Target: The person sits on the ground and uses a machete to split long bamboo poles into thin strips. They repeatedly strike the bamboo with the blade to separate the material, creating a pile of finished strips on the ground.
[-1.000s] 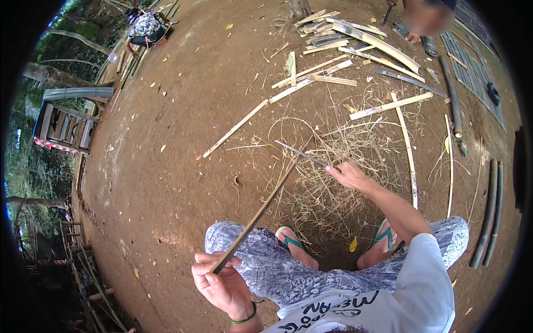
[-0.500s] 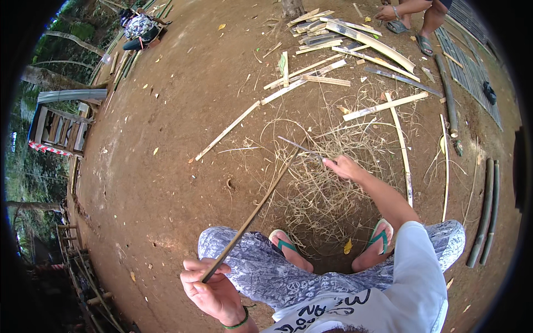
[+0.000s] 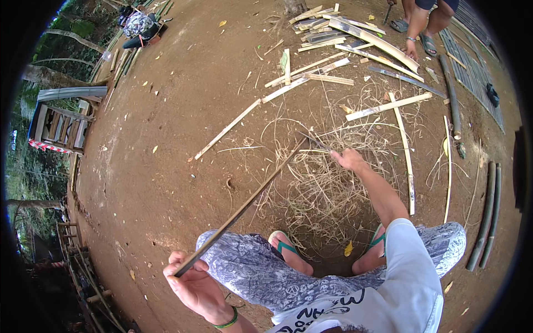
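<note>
My left hand (image 3: 195, 289) is closed around the near end of a long, thin bamboo strip (image 3: 240, 212). The strip slants away over my left knee toward the middle of the ground. In my right hand (image 3: 351, 160) is a slim knife (image 3: 317, 142), its blade crossing the strip at the far end. The blade seems to touch the strip there, though exactly how it meets the wood is too small to tell. A tangled heap of thin bamboo shavings (image 3: 327, 194) lies below the knife and in front of my feet.
Split bamboo pieces (image 3: 377, 44) are piled at the far right, with loose strips (image 3: 227, 130) around them. A co-worker's hand (image 3: 411, 49) reaches down by the pile. Dark poles (image 3: 482, 216) lie at the right. A wooden crate-like stand (image 3: 64, 125) is at the left.
My left hand has drawn back to lower left, pulling the strip along. The right hand has shifted slightly right, and less blade shows past the strip. The co-worker's hand has lowered toward the pile.
</note>
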### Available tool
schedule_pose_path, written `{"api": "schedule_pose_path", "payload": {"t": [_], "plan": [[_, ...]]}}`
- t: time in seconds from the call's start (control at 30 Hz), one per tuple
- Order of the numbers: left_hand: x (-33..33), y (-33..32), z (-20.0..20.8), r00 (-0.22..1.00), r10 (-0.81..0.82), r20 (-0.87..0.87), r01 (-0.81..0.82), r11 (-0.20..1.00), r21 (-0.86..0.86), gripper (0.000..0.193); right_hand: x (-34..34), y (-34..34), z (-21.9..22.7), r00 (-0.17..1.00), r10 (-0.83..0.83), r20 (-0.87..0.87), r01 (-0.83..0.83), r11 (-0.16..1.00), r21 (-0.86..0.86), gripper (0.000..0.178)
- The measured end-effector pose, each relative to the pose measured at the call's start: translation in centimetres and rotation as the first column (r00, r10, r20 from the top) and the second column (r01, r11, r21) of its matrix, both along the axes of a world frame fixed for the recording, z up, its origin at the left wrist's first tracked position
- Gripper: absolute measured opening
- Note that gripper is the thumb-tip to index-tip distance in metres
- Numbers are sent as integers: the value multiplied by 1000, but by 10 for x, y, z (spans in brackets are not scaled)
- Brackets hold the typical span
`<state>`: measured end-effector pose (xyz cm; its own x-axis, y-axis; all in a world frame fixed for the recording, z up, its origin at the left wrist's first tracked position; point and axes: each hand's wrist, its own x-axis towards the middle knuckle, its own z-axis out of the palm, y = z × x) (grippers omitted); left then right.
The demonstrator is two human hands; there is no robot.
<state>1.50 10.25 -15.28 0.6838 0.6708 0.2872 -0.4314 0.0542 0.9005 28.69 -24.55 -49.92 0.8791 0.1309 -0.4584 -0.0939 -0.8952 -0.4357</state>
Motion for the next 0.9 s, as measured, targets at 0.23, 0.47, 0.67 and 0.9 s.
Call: {"api": "schedule_pose_path", "payload": {"t": [0.23, 0.47, 0.67, 0.9], "plan": [[2, 32, -10, 979, -200, 33, 198, 978, 74, 37, -26, 14, 56, 982, 126, -138, -92, 969, 230, 75], [5, 53, -12, 929, -368, 45, 363, 928, 88, 39, -22, 1, 40, 969, 238, 63, -246, 917, 314, 75], [-3, 71, -23, 956, -291, 42, 289, 956, 58, 41, -43, 34, 84, 934, 344, 98, -357, 903, 237, 72], [-2, 57, -17, 913, -408, 15, 403, 906, 128, 43, -30, 14, 74, 973, 228, 36, -231, 967, 111, 68]]}}
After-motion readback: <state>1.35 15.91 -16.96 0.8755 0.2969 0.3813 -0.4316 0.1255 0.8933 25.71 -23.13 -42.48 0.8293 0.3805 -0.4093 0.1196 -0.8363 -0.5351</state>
